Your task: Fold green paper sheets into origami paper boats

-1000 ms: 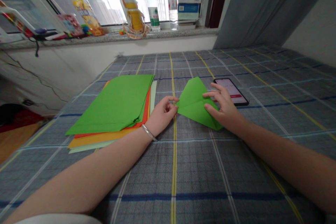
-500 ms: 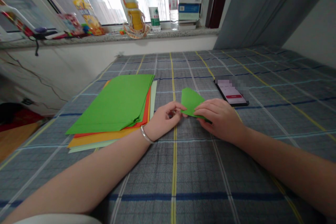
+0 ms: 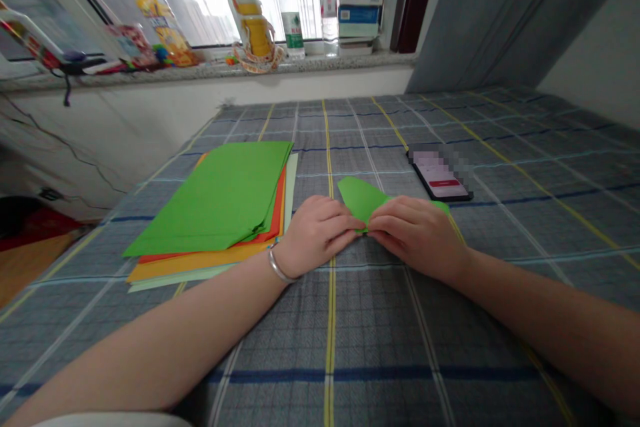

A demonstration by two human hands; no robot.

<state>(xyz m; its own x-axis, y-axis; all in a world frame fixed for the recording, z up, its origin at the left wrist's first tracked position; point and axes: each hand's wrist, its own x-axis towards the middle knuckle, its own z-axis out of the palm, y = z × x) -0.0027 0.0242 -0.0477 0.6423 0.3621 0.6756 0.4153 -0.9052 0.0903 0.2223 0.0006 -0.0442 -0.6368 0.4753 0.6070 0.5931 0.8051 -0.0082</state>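
Observation:
A small folded piece of green paper point(image 3: 359, 199) lies between my hands over the checked cloth. My left hand point(image 3: 321, 230), with a silver bangle at its wrist, pinches the near edge of the paper between thumb and fingers. Close beside it, my right hand point(image 3: 419, 233) is closed on the same edge, the fingertips of both hands almost touching. Part of the paper is hidden under my right hand, and a green corner shows beyond its knuckles. To the left of my left hand lies a stack of coloured paper point(image 3: 215, 193), green on top, with red, orange and pale green below.
A phone point(image 3: 439, 173) with its screen lit lies beyond my right hand. The plaid cloth point(image 3: 380, 347) covers the surface. Along the windowsill point(image 3: 310, 64) stand plastic bottles point(image 3: 291, 13), a yellow water bottle point(image 3: 257, 30) and stacked boxes point(image 3: 359, 17).
My left hand has turned over more, its fingers now down on the paper's near edge. The green paper has shifted and opened wider, with a corner now showing past my right hand.

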